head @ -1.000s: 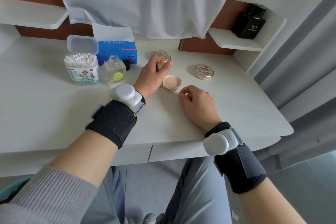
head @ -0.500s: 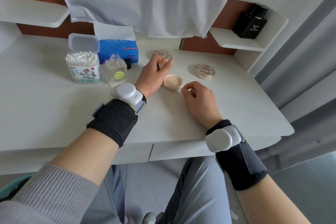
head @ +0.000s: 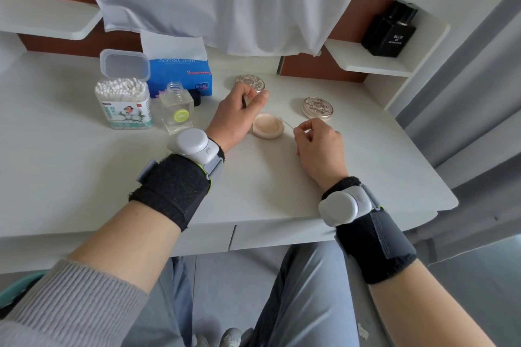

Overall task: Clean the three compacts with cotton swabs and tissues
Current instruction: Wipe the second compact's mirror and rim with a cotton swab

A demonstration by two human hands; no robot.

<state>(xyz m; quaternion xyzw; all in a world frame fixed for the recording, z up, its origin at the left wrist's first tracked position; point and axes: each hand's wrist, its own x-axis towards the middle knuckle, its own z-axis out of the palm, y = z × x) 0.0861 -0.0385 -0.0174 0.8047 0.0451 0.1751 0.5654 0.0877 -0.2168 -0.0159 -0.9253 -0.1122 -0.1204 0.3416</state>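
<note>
Left hand (head: 236, 118) pinches a thin grey piece (head: 244, 100) that I cannot identify. Right hand (head: 320, 144) pinches a cotton swab (head: 286, 123), its tip at the rim of the open compact (head: 267, 127) lying between both hands. Along the back, the swab box (head: 124, 104), glass bottle (head: 177, 111) and tissue pack (head: 180, 73) crowd together. One closed compact (head: 250, 82) sits just behind the left hand. A second closed compact (head: 318, 106) sits well in from the right edge of the table (head: 282, 191). A grey curtain (head: 465, 93) flanks that edge.

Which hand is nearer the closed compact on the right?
Right. The right hand is just in front of the closed compact; the left hand is farther off to its left.
</note>
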